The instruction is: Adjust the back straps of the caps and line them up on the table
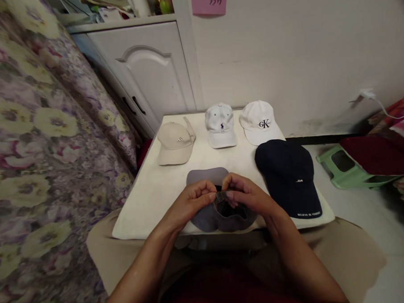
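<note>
A grey baseball cap rests near the front edge of the low table, its brim pointing away from me and its dark inside partly showing. Both hands pinch the back strap, where a small buckle sits between the fingertips. My left hand is closed on the strap from the left. From the right, my right hand grips the other side of it, thumb on top and some fingers hidden inside the opening. A navy cap lies close by to the right, with small white lettering on its brim.
Behind stand a beige cap with a loose strap, a pale cap with a small dark emblem, and a white cap lettered CK. The cream-covered table meets the wall. A green stool is at right, a floral curtain at left.
</note>
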The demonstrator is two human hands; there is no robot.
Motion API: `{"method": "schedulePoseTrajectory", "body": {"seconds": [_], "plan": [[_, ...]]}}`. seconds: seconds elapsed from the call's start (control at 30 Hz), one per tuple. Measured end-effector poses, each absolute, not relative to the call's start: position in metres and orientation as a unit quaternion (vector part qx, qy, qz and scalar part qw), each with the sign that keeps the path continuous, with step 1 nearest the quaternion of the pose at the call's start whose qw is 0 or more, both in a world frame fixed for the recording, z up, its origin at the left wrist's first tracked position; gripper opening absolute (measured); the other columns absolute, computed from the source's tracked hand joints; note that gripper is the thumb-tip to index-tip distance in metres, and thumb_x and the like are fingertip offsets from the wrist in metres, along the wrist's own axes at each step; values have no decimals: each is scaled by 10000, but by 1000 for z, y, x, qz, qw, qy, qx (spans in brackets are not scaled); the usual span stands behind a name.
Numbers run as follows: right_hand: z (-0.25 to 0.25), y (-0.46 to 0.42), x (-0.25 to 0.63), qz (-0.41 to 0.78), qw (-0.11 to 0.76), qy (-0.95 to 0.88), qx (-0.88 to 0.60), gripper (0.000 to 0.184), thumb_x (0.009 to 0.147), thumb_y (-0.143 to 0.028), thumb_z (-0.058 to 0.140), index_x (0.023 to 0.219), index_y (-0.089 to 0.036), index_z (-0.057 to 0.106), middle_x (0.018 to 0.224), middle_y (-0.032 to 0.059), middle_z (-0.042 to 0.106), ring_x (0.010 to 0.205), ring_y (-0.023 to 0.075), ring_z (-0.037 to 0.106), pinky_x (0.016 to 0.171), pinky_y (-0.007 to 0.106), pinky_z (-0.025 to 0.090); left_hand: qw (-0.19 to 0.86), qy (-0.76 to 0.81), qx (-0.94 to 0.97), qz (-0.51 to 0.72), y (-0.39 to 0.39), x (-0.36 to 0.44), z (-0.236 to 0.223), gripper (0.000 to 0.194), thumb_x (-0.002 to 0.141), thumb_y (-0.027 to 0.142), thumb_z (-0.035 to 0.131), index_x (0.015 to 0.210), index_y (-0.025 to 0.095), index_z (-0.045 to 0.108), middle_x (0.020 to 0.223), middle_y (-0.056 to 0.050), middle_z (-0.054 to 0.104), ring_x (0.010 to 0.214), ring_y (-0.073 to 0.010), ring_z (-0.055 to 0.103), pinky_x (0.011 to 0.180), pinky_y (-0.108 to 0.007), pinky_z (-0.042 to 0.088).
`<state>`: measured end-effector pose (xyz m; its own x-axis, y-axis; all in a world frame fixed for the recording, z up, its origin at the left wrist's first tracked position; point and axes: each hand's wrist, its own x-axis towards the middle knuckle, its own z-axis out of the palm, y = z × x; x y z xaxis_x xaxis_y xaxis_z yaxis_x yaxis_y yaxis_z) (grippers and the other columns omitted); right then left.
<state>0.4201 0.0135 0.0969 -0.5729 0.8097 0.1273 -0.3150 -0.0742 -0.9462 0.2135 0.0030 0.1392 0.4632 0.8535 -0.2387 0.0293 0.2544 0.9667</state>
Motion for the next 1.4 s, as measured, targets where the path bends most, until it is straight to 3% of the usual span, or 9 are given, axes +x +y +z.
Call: {"method": "schedulePoseTrajectory", "body": {"seconds": [0.3,0.47,0.7,0.93,1.07,1.23,1.4], "plan": [[97,14,417,713,406,-529,-215,212,854,-321,719,918,-175,578,784,-17,620,601,88,586,578,208,467,684,404,522,312,2,215,136,227,815,360,704,825,165,589,750,12,643,662,-119,565,605,-225,391],[100,17,429,715,348,-558,-237,253,898,-387,651,1010,-165,601,837,12,640,661,117,620,615,243,504,688,395,519,319,2,211,135,237,818,371,704,848,165,591,746,1,658,648,-125,576,593,-227,400],[101,18,431,693,313,-594,-264,214,854,-348,675,820,-156,587,676,-40,568,510,56,451,475,180,334,678,413,526,306,1,212,138,200,811,337,709,821,164,611,741,7,637,668,-122,559,612,-230,401],[101,17,426,709,286,-588,-263,197,824,-334,682,791,-161,593,611,-50,552,487,58,411,446,183,292,676,409,548,273,2,214,135,209,822,355,701,806,158,630,750,13,623,644,-103,517,590,-218,350],[101,16,425,706,297,-587,-263,198,844,-340,674,816,-160,599,638,-36,595,482,58,450,456,182,334,680,415,542,267,2,216,135,212,826,358,696,802,161,621,754,8,642,637,-98,522,585,-213,342],[104,16,436,698,285,-603,-262,257,890,-399,639,969,-156,613,762,3,646,600,100,597,555,218,482,679,424,532,277,2,213,137,200,813,344,701,806,164,616,740,15,615,667,-109,534,604,-221,370],[104,17,439,681,272,-615,-291,231,880,-382,651,846,-163,587,686,-26,604,542,77,542,512,193,447,669,437,542,261,2,212,137,229,811,381,687,805,168,602,720,17,593,618,-104,505,573,-225,352]]}}
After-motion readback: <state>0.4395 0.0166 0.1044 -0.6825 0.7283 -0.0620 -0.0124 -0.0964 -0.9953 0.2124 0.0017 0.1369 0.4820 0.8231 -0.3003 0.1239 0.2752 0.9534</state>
